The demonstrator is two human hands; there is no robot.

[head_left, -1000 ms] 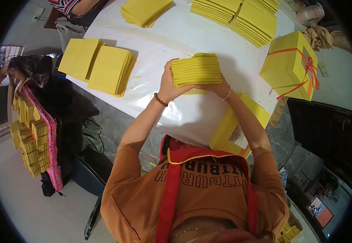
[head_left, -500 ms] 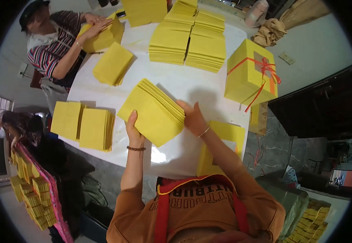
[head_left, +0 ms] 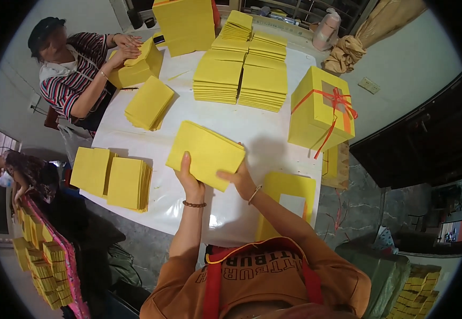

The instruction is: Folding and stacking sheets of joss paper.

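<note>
A stack of yellow paper sheets or envelopes point(head_left: 205, 151) is held above the white table point(head_left: 180, 210), slightly tilted. My left hand point(head_left: 189, 178) grips its lower left, thumb on top and the fingers hidden beneath. On the right side, my right hand point(head_left: 237, 178) closes around the edge, its thumb across the top corner and a little blurred. To the left lie two similar yellow stacks, a farther one point(head_left: 91, 169) and a nearer one point(head_left: 128, 182). Another fanned stack point(head_left: 148, 103) rests beyond my hands.
Tall yellow piles point(head_left: 217, 77) fill the table's far side. A yellow box with red ribbon point(head_left: 316, 109) stands at the right edge; a yellow piece with a pale panel point(head_left: 289, 191) lies by my right forearm. At far left, a person point(head_left: 77, 69) presses hands on a yellow stack.
The stack in my hands has been squared from a fanned spread into a tighter block. My right hand has moved from its far right edge onto the near right corner.
</note>
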